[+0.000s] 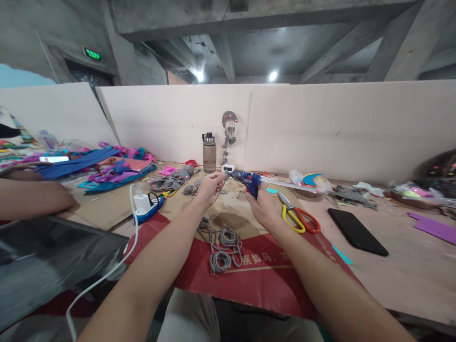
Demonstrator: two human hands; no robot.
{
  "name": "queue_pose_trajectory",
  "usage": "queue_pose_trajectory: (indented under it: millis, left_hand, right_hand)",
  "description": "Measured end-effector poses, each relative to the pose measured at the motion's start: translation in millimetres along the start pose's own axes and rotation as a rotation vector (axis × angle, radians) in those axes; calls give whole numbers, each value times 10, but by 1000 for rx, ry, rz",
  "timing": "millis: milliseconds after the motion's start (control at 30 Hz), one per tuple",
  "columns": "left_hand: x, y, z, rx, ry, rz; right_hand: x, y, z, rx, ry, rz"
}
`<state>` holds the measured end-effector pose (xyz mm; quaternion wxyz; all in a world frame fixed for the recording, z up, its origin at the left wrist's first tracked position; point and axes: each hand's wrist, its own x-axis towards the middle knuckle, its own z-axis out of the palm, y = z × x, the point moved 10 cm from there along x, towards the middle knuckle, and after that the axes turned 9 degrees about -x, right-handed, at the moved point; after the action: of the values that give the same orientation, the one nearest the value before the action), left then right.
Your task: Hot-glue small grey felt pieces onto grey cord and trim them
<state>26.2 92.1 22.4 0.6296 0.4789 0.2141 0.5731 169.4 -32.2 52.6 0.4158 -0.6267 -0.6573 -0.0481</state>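
My right hand (262, 205) is wrapped round the handle of a blue hot glue gun (245, 177), which points left. A clear glue stick (276, 182) juts from its back end. At the nozzle, my left hand (211, 186) pinches something small and grey, with a thin grey cord hanging below the fingers; its exact shape is too small to make out. Below the hands, coils of grey cord (228, 237) lie on the red and brown cardboard (260, 285). Scissors (299, 216) with one yellow and one red handle rest right of my right hand.
A water bottle (209, 154) stands at the back near a grey moon-shaped hanging ornament (230, 118). Grey felt pieces (174, 179) lie left. A black phone (356, 231) lies right. A power strip (151, 209) with a white cable and another person's arm (32, 197) are at left.
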Motion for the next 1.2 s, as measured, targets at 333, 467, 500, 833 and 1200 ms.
queue_pose_trajectory:
  millis: [333,467,500,833,1200]
  left_hand:
    - [2,29,-14,8,1,20]
    - [-12,18,20,11,-9,2]
    - [-16,19,24,14,-7,-1]
    - [-13,51,22,33,-28,30]
    - [26,105,-67,-4,18,47]
  right_hand:
    - [-11,-21,-20,-8,-6,15]
    - [-15,-21,-19,-12,-8,17]
    - [-15,-19,-20,-14,-7,18]
    - [-28,-30,-32,-65,-28,50]
    - [-6,82,11,337,-24,115]
